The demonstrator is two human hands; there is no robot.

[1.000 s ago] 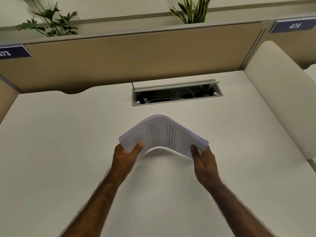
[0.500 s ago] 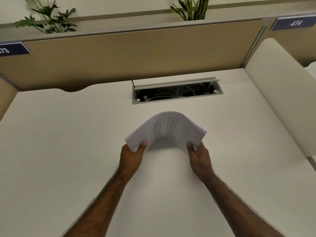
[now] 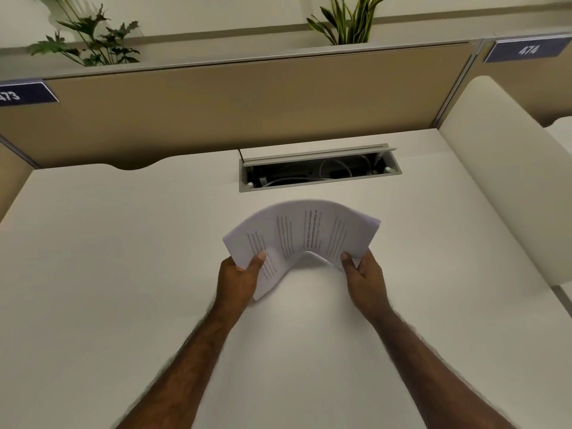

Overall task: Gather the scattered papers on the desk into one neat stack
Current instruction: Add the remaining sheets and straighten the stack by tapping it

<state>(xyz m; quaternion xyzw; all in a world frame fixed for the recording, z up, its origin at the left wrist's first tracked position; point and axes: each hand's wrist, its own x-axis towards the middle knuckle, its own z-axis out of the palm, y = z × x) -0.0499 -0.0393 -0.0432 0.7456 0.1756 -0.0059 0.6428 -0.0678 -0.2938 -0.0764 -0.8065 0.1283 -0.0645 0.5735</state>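
A stack of printed white papers [image 3: 305, 233] is held above the middle of the white desk [image 3: 123, 258], bowed upward into an arch. My left hand [image 3: 236, 281] grips its left end, thumb on top. At the right end my right hand [image 3: 365, 280] grips the stack the same way. No loose sheet shows anywhere else on the desk.
An open cable tray [image 3: 318, 170] with white cords sits in the desk just beyond the papers. A tan partition [image 3: 247, 103] with plants on top closes the back. A cream side divider [image 3: 501, 181] stands at the right.
Both hands have shifted slightly on the stack. The arch has flattened and widened a little, and the stack's left end has dropped lower.
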